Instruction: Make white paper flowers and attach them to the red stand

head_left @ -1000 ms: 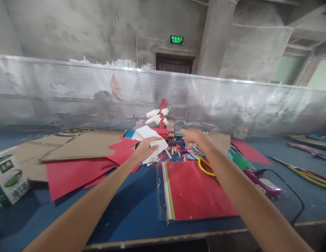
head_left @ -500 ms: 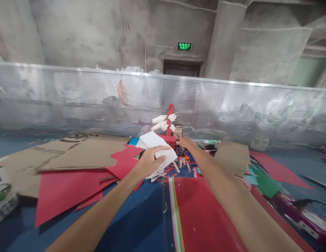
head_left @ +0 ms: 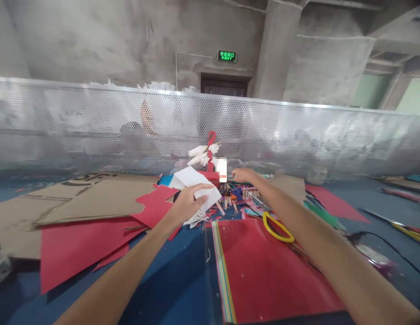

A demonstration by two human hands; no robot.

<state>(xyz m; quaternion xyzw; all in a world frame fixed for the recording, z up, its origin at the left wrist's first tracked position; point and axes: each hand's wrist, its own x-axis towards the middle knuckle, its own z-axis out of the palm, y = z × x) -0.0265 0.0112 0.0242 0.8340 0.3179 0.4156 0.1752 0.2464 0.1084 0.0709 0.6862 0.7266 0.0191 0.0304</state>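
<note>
My left hand [head_left: 190, 202] grips a folded sheet of white paper [head_left: 188, 177], thumb on one side and fingers on the other. To the right, my right hand [head_left: 244, 175] is held up with its fingers curled, just right of an upright phone [head_left: 222, 170] with a lit screen. Whether those fingers hold anything is hidden. Behind the white paper stands a red paper stem [head_left: 211, 143] with white flowers [head_left: 198, 151], rising from a red box [head_left: 210, 174]. Below my right forearm lie yellow-handled scissors [head_left: 277, 229].
Cardboard [head_left: 91, 198] and red paper pieces [head_left: 84, 246] cover the left side. A stack of coloured sheets [head_left: 264, 266], red on top, lies in front. Small scraps and sticks [head_left: 232, 201] clutter the middle. A perforated metal barrier [head_left: 274, 131] runs behind.
My right hand has moved right, away from the phone, whose screen is now bright. The yellow-handled scissors have come into sight. The view has turned slightly right; my left hand still grips the paper.
</note>
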